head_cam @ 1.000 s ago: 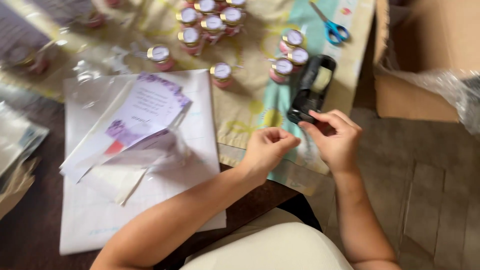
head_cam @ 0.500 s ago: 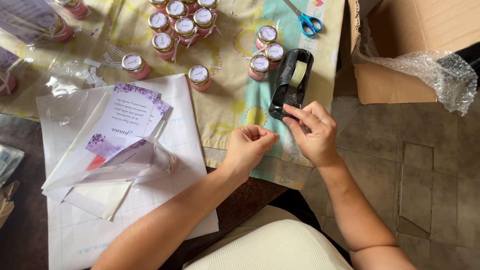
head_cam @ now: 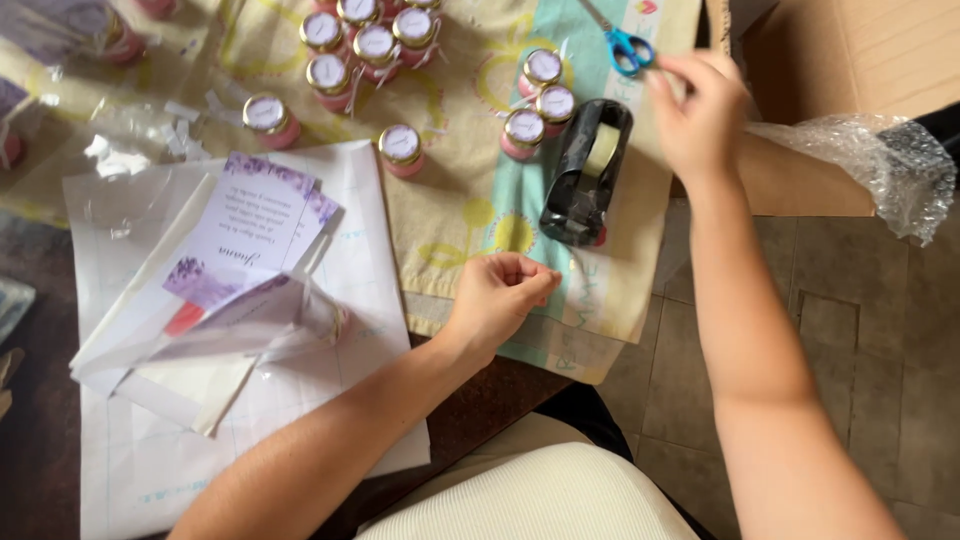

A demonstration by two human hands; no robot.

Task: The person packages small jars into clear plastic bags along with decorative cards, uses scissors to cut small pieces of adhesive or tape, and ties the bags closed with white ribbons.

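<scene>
Right hand up at the scissors, left hand curled near the tape dispenser.

The right hand (head_cam: 700, 110) stretches forward with the arm nearly straight, its grip touching the blue-handled scissors (head_cam: 625, 45) at the desk's far edge; whether it has closed on them cannot be told. The left hand (head_cam: 500, 295) rests on the patterned cloth (head_cam: 450, 215), forearm angled across white paper (head_cam: 150, 460), thumb and fingertips pressed together, possibly on tape. The black tape dispenser (head_cam: 585, 175) lies just beyond it, beside small pink jars (head_cam: 525, 130).
</scene>
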